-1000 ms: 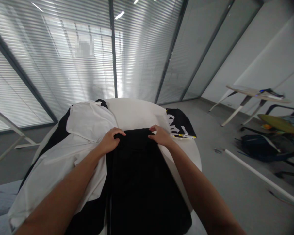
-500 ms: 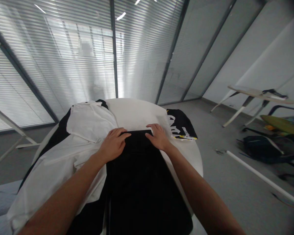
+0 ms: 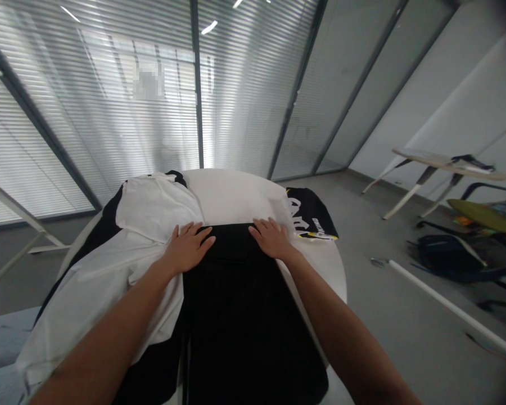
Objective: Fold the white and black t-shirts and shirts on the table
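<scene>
A long, flat black piece [image 3: 248, 315] lies in front of me on the white rounded surface; it looks like dark cloth, with a rounded near right corner. My left hand [image 3: 188, 249] rests flat at its far left corner, fingers spread, partly over the white cloth. At the far right corner lies my right hand [image 3: 272, 237], fingers stretched out and palm down. White cloth [image 3: 109, 281], loosely crumpled, spreads along the left side over more black fabric [image 3: 158, 374]. Beyond my right hand sits a folded black cloth with white lettering and yellow edging [image 3: 314, 214].
The white tabletop [image 3: 236, 194] ends in a curved edge before glass panels with blinds [image 3: 152, 129]. On the floor at right are a white pole [image 3: 451, 306], a dark bag [image 3: 451, 253] and a wooden-topped table [image 3: 442, 161]. A white metal frame [image 3: 23, 211] stands at left.
My left hand has slid left from the far edge of the black piece and its fingers have spread. My right hand has shifted slightly, its fingers now lying flatter.
</scene>
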`<state>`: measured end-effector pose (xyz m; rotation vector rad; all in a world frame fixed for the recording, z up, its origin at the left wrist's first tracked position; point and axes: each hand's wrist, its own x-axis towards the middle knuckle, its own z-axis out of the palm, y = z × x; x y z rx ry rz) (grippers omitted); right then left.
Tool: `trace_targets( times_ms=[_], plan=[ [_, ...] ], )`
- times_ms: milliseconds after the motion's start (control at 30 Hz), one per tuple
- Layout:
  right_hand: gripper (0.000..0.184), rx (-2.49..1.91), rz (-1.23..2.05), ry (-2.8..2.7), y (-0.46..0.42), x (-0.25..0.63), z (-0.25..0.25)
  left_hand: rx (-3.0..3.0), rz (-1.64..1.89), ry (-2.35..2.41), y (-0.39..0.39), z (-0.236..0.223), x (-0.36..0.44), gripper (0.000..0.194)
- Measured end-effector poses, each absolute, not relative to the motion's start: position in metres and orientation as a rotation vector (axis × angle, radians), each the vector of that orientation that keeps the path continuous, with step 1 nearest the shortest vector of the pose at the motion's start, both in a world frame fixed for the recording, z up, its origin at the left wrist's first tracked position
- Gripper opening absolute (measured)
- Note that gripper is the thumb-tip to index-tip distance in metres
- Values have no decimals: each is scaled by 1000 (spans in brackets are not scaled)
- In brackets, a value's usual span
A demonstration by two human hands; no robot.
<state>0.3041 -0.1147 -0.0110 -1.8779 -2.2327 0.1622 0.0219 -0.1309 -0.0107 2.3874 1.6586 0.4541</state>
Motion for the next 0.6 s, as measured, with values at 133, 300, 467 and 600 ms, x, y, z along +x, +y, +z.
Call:
trace_targets(
  times_ms=[133,300,467,600],
  plan=[
    [46,-2042,32,-2032,-108,308,-9,2337,482,1841,-125,-8,17,63],
    [38,-2142,78,-1951,-102,311,-10,2357,421,2020,-127,-5,20,54],
    [34,-2108,179,-1984,-99,311,-13,2388,414,1996,-128,-3,22,48],
    [32,-1985,233,-1986,-96,311,-11,2336,451,1853,-124,-1,18,43]
  ],
)
